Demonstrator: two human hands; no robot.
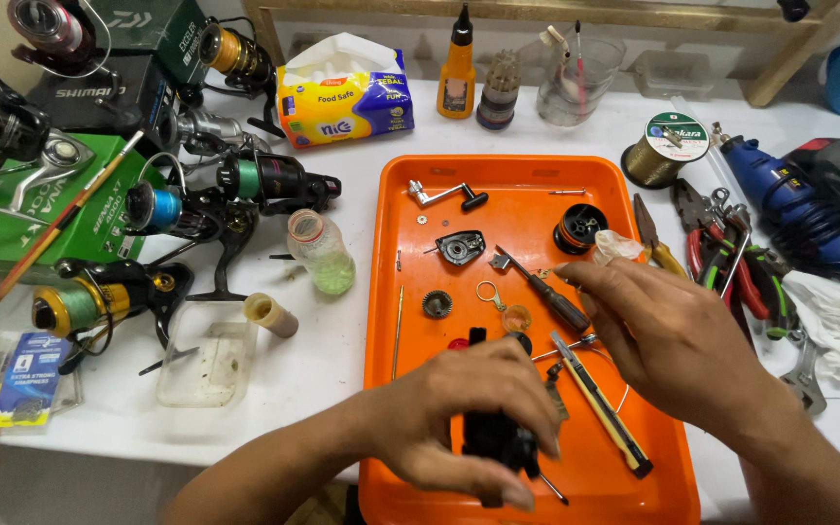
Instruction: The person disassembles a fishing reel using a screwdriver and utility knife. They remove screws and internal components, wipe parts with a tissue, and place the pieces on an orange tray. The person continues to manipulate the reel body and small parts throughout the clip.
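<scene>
Low in the frame, your left hand (473, 413) clamps the black reel body (498, 442) over the orange tray (396, 437), so loose bits stay inside it. Your right hand (668, 335) hovers, fingers spread and empty, above the screwdriver (546, 292); farther up lies the handle (447, 196).

I see the scene lit brightly and evenly from above, so the white bench (342, 321) reads clean and shadows stay soft and short. The orange tray (527, 175) glows strongly saturated, with a mild sheen near its upper rim. My left hand (469, 413) is slightly smeared by motion at the fingertips; my right hand (668, 335) is sharper. Straight edges bow near the corners of the frame, and the upper right corner looks softer.
</scene>
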